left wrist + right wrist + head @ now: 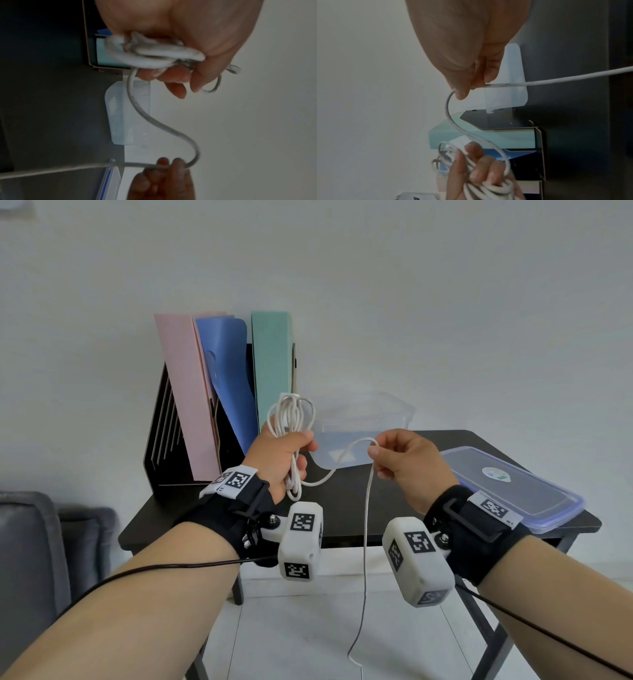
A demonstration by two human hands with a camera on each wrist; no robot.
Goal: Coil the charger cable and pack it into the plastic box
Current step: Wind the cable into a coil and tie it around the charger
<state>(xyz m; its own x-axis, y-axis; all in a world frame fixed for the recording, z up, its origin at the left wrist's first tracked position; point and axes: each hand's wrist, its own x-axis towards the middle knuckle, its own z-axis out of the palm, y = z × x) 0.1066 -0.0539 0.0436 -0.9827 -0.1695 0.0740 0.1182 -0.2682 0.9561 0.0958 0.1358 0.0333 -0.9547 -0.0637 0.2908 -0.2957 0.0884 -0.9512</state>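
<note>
My left hand grips a bundle of white charger cable loops above the black table; the loops stick up above the fist and hang below it. The same bundle shows in the left wrist view. From it the cable sags across to my right hand, which pinches it between thumb and fingers. Below that pinch the free length hangs down towards the floor. The clear plastic box stands open on the table behind both hands.
The box's blue-rimmed lid lies flat at the table's right edge. A black file rack with pink, blue and green folders stands at the back left by the wall. A grey seat sits on the left, beside the table. Pale floor tiles lie below.
</note>
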